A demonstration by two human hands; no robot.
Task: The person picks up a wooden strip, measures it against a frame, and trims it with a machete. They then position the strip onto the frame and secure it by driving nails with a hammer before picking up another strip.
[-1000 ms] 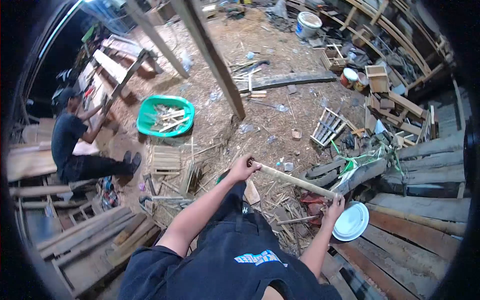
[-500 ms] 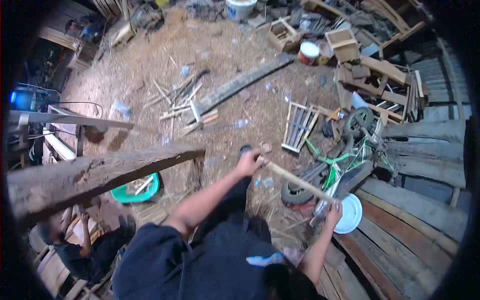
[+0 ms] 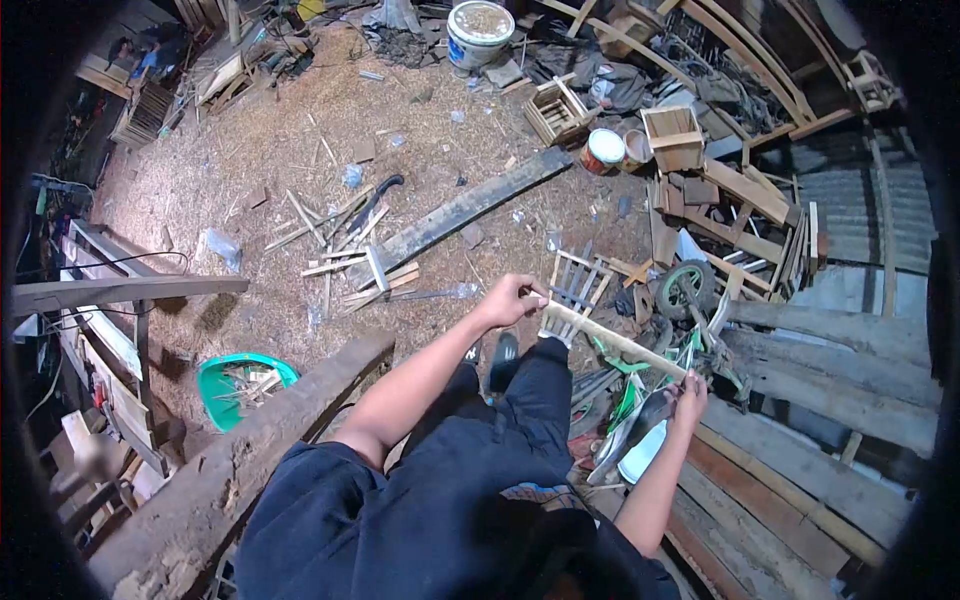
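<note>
A thin pale wooden strip [image 3: 615, 343] is held between my two hands, slanting down to the right. My left hand [image 3: 512, 302] pinches its upper left end. At the lower right end, my right hand [image 3: 688, 396] has its fingers closed on the strip. Beneath the strip lie a slatted wooden frame [image 3: 580, 290] and a green and white motorbike [image 3: 630, 400] on its side. My feet in dark footwear [image 3: 504, 362] stand on the ground just below my left hand.
A thick rough beam [image 3: 250, 455] crosses at the lower left, beside a green basin [image 3: 212, 392] of wood scraps. A long plank [image 3: 470, 212] and loose sticks lie ahead. Stacked boards [image 3: 800, 440] fill the right side. Farther off are buckets [image 3: 480, 45] and piled wood.
The view has shifted, so the ground, basin and beam appear elsewhere. Both hands still hold the strip. The person seen at the lower left is now mostly hidden behind the beam.
</note>
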